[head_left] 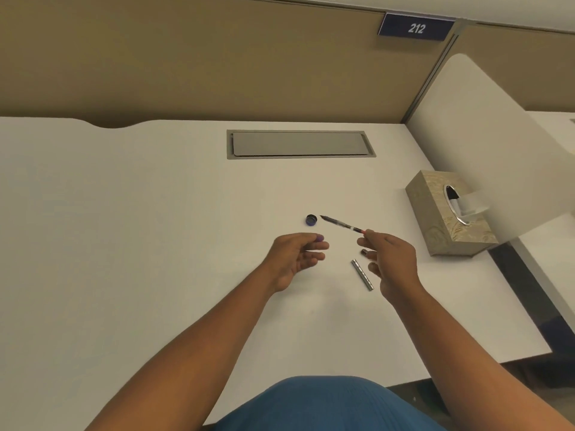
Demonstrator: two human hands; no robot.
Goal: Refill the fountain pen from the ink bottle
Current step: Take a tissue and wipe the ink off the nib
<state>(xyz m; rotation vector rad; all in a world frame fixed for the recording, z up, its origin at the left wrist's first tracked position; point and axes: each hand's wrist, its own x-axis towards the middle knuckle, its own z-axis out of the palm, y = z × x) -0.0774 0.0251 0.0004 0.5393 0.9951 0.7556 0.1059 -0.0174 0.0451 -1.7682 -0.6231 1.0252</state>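
The desk [124,213] is white, with a tan partition behind it.

The left hand [295,259] hovers over the desk near centre, palm turned right, fingers loosely curled and apart. It grips nothing that can be seen. A purple patch shows at the upper fingertip; whether it is ink or a small object cannot be told.

Just beyond that hand, a small dark blue cap [311,219] lies on the desk, open side up.

A grey cover plate [300,144] is set flush into the far part of the desk.

The pen [341,224] is held off the desk, its nib pointing far-left toward the cap and stopping just short of it. The ink section is exposed, without barrel.

The right hand [390,262] pinches the pen's rear end between thumb and forefinger; the other fingers are spread.

A silver barrel [362,274] lies on the desk between the 2 hands, close to the right one. A small dark piece [364,252] lies just beyond it, beside the right fingers.

A tissue box [435,219] stands at the right edge.

A sign [416,28] reading 212 is fixed to the partition, far right.
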